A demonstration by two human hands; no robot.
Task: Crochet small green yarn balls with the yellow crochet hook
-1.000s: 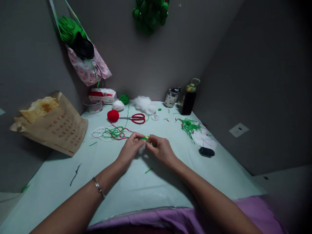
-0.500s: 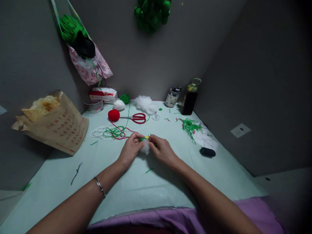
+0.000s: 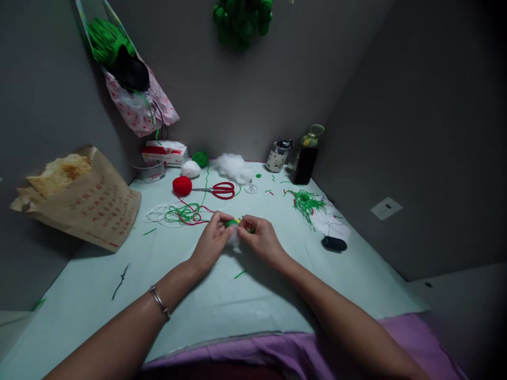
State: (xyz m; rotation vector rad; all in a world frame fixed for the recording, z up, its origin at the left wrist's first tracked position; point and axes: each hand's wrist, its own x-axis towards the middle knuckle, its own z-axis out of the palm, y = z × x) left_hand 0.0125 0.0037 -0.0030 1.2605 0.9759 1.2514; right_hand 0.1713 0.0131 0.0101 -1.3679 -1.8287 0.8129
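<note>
My left hand (image 3: 213, 237) is closed on a small green crocheted piece (image 3: 232, 224), pinching it between thumb and fingers. A tuft of white stuffing (image 3: 234, 240) hangs below the piece, between both hands. The fingers of my right hand (image 3: 260, 236) are pressed together against the stuffing and the piece's right side. Something yellow (image 3: 237, 220) shows between the fingertips; its kind is hidden. Just beyond my left hand lie tangled green, red and white yarn strands (image 3: 186, 214). Red-handled scissors (image 3: 223, 190) rest farther back, their blades towards a red yarn ball (image 3: 182, 186).
White stuffing (image 3: 233, 168), a white yarn ball (image 3: 190, 169) and a green yarn ball (image 3: 200, 159) sit at the back. A paper bag with bread (image 3: 91, 203) stands left. Green yarn scraps (image 3: 306, 203), a dark spool (image 3: 334, 244), a phone (image 3: 306, 165) and a cup (image 3: 277, 158) are right.
The view has shifted slightly. My right fingers have moved in closer on the stuffing, and less of the yellow part shows. My left hand keeps its grip.
</note>
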